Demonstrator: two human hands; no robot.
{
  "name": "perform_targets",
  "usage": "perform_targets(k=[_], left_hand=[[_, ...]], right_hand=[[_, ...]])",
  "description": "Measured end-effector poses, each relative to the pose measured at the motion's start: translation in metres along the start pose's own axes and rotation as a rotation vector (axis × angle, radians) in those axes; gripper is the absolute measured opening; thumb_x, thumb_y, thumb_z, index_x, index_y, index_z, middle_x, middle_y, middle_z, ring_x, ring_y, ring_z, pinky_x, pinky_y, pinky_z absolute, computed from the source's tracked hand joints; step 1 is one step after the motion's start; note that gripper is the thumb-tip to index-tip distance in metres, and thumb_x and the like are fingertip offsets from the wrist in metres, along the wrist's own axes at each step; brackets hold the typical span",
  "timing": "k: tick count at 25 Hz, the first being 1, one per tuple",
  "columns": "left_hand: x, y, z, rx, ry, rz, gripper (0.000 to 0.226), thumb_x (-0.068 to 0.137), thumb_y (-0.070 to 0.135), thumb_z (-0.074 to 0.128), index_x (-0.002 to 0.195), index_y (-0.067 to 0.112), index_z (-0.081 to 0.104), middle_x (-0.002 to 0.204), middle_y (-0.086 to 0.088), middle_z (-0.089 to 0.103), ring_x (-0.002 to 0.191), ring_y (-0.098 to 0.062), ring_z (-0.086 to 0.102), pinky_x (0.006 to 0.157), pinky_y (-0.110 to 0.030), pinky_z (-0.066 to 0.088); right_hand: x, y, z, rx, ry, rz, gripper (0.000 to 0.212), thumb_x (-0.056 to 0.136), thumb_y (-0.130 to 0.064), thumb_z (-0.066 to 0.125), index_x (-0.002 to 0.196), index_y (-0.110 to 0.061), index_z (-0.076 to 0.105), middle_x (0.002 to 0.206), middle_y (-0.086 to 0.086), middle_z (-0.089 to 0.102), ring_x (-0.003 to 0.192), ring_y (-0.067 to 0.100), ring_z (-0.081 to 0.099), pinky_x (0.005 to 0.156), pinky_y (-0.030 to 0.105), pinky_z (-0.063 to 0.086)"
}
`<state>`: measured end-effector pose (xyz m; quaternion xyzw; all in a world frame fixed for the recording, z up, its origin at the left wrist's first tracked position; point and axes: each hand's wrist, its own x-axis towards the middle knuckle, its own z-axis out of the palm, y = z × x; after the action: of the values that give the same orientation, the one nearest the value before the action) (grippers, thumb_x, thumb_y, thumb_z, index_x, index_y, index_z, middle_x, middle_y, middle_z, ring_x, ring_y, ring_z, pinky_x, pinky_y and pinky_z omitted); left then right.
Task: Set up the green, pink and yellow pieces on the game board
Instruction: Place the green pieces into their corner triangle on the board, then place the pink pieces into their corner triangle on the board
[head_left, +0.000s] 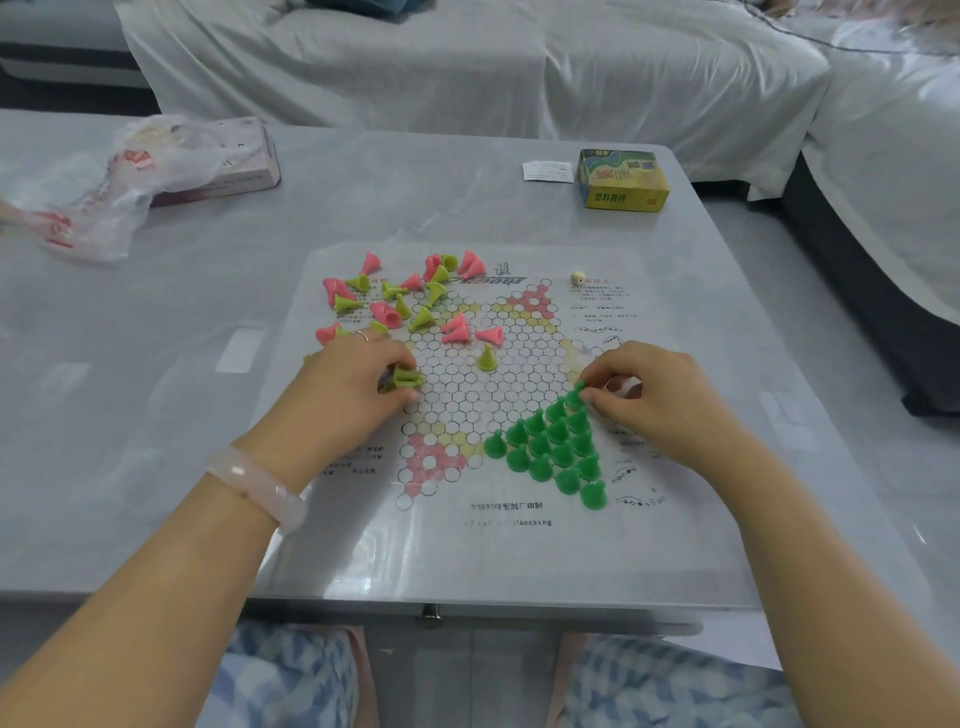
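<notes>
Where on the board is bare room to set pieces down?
Free: the centre cells between the lone yellow piece and the green triangle, and the pink corner nearest the person. Crowded: the far-left scatter of pink and yellow pieces.

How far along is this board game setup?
Green looks nearly done: the green pieces stand in a triangle on the board, and the right hand pinches the one at its tip. The left hand grips a few yellow pieces. Still left: the pink pieces and most yellow ones lie scattered on their sides; only one yellow piece stands upright.
</notes>
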<state>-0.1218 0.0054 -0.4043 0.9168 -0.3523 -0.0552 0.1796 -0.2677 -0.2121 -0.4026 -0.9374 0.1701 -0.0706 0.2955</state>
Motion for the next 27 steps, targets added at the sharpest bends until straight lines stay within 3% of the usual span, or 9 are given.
perform_targets(k=[13, 20, 23, 27], left_hand=[[0.004, -0.002, 0.003, -0.002, 0.039, 0.012, 0.024, 0.085, 0.026, 0.060, 0.107, 0.016, 0.062, 0.092, 0.006, 0.050, 0.083, -0.013, 0.045, 0.072, -0.026, 0.035], [0.006, -0.018, -0.004, 0.100, 0.148, -0.155, 0.026, 0.086, 0.014, 0.055, 0.111, 0.013, 0.061, 0.100, -0.004, 0.055, 0.095, -0.026, 0.050, 0.072, -0.035, 0.042], [0.009, -0.018, -0.007, 0.115, 0.245, -0.199, 0.029, 0.084, 0.015, 0.058, 0.112, 0.012, 0.063, 0.114, -0.013, 0.059, 0.106, -0.035, 0.047, 0.083, -0.041, 0.040], [0.025, 0.021, 0.005, 0.021, 0.200, 0.024, 0.038, 0.088, 0.021, 0.054, 0.126, 0.018, 0.054, 0.132, -0.005, 0.051, 0.125, -0.026, 0.038, 0.105, -0.038, 0.028]], right_hand=[[0.001, 0.004, 0.002, -0.051, -0.006, -0.032, 0.008, 0.080, -0.019, 0.064, 0.085, -0.024, 0.068, 0.088, -0.004, 0.062, 0.078, 0.004, 0.054, 0.068, 0.008, 0.037], [-0.001, 0.004, -0.006, 0.045, 0.009, -0.002, 0.013, 0.083, -0.016, 0.061, 0.093, -0.023, 0.066, 0.089, -0.006, 0.064, 0.082, 0.003, 0.058, 0.071, 0.008, 0.042], [-0.002, 0.002, -0.012, 0.081, 0.065, 0.020, 0.015, 0.085, -0.016, 0.057, 0.095, -0.024, 0.065, 0.087, -0.010, 0.063, 0.083, 0.000, 0.057, 0.072, 0.009, 0.041], [0.001, 0.001, -0.016, 0.091, 0.102, 0.028, 0.017, 0.088, -0.016, 0.052, 0.095, -0.025, 0.065, 0.087, -0.014, 0.061, 0.084, -0.002, 0.055, 0.072, 0.008, 0.040]])
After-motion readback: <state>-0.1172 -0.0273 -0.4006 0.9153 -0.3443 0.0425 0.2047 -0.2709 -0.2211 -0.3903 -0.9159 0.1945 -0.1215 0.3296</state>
